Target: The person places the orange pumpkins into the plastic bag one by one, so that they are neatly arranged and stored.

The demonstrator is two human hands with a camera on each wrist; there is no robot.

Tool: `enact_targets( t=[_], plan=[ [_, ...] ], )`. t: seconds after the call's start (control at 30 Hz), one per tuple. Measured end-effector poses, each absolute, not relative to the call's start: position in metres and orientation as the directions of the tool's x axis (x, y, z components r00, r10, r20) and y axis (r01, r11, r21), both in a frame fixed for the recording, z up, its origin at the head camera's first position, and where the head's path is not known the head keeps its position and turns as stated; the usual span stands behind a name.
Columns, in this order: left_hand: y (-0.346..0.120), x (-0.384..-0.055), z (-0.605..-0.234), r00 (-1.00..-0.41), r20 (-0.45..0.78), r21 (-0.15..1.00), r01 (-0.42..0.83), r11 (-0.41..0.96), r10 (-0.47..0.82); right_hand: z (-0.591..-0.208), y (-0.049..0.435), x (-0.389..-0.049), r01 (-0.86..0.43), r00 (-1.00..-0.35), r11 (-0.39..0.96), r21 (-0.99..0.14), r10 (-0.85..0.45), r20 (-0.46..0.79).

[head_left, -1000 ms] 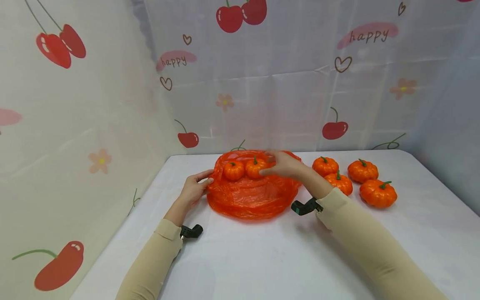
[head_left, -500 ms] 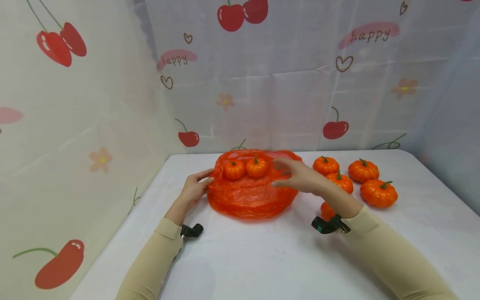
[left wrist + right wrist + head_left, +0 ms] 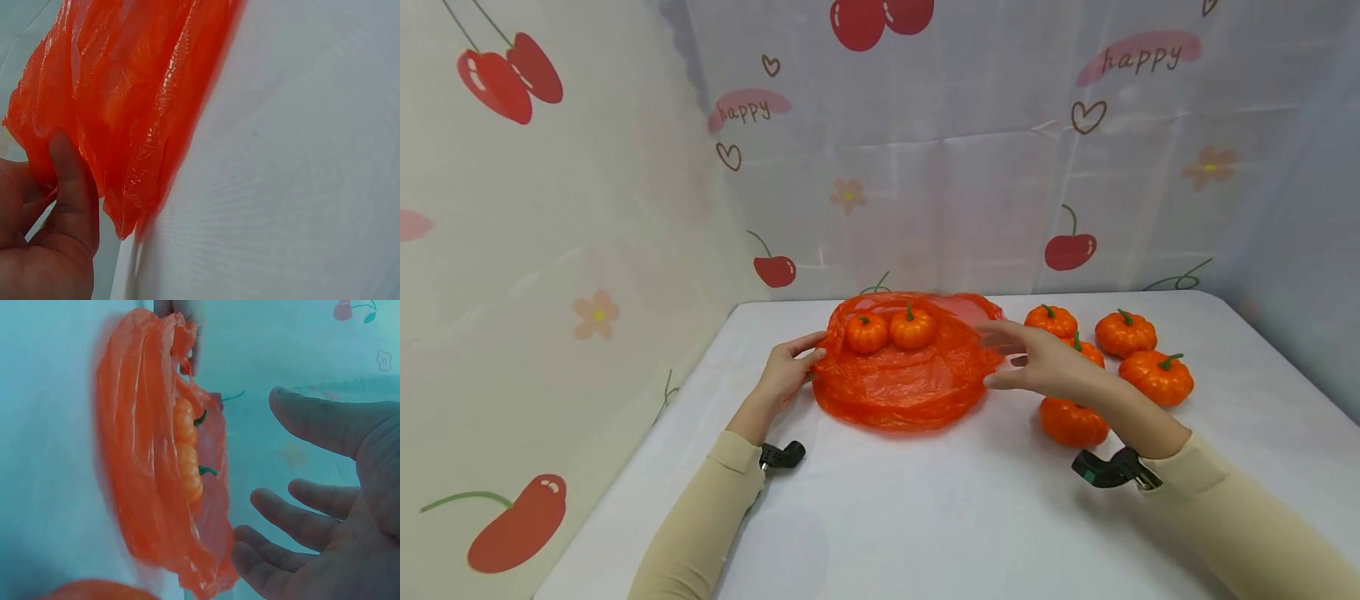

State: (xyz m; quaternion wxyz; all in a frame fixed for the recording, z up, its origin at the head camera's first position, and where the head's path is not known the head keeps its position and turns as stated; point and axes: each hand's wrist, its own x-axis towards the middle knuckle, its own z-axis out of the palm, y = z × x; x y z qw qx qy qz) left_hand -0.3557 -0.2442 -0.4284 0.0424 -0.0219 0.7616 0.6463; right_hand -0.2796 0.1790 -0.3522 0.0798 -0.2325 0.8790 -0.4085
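Observation:
An orange-red plastic bag (image 3: 895,400) lies spread on the table with its mouth open. Inside sit two small pumpkins (image 3: 867,333), side by side, green stems up. My left hand (image 3: 784,369) pinches the bag's left edge between thumb and fingers, as the left wrist view also shows. At the bag's right edge hovers my right hand (image 3: 1037,358), fingers spread and nothing in its grasp. In the right wrist view its fingers (image 3: 294,519) are apart from the pumpkins. Beneath the right wrist stands another pumpkin (image 3: 1075,423), and one behind the hand is partly hidden.
Several more pumpkins stand to the right, among them a back one (image 3: 1126,333) and a larger-looking one (image 3: 1156,377). A white cloth covers the table (image 3: 880,517). A printed curtain (image 3: 910,167) hangs along the back and left sides.
My right hand has let go of the right pumpkin in the bag and moved right, out past the bag's edge. The left hand keeps its hold on the bag.

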Motion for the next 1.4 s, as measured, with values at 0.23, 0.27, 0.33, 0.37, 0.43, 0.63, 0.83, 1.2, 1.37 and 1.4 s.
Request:
enact_targets(
  t=[0.23,0.27,0.33,0.37,0.43,0.63,0.83,1.2,1.37,1.4],
  plan=[
    [-0.243,-0.357,-0.428,-0.995,-0.096,0.982,-0.09,0.165,0.028,-0.356,0.197,-0.273,-0.331,-0.903,0.611,-0.719,-0.427,0.053],
    [-0.243,-0.357,-0.427,-0.995,-0.097,0.982,-0.091,0.165,0.027,-0.357,0.2,-0.273,-0.33,-0.904,0.616,-0.715,-0.423,0.052],
    [-0.243,-0.357,-0.427,-0.994,-0.103,0.981,-0.098,0.166,0.023,-0.357,0.205,-0.271,-0.324,-0.909,0.63,-0.706,-0.413,0.049],
    [-0.243,-0.357,-0.427,-0.994,-0.104,0.981,-0.099,0.165,0.023,-0.357,0.208,-0.269,-0.319,-0.912,0.638,-0.701,-0.408,0.045],
    [-0.243,-0.357,-0.426,-0.994,-0.104,0.981,-0.099,0.165,0.02,-0.357,0.214,-0.268,-0.31,-0.917,0.65,-0.694,-0.397,0.037],
    [-0.243,-0.358,-0.426,-0.995,-0.096,0.982,-0.093,0.166,0.012,-0.359,0.227,-0.263,-0.297,-0.921,0.661,-0.689,-0.388,0.024],
    [-0.243,-0.355,-0.426,-0.995,-0.098,0.981,-0.094,0.17,0.013,-0.365,0.238,-0.258,-0.297,-0.915,0.659,-0.692,-0.403,0.009],
    [-0.244,-0.354,-0.427,-0.995,-0.095,0.982,-0.092,0.166,0.013,-0.378,0.253,-0.253,-0.269,-0.912,0.66,-0.702,-0.41,-0.036],
    [-0.244,-0.356,-0.427,-0.995,-0.095,0.982,-0.09,0.166,0.018,-0.384,0.261,-0.251,-0.287,-0.904,0.68,-0.674,-0.426,-0.044],
    [-0.244,-0.356,-0.427,-0.995,-0.096,0.981,-0.092,0.168,0.017,-0.385,0.263,-0.25,-0.29,-0.903,0.688,-0.666,-0.427,-0.048]
  ],
)
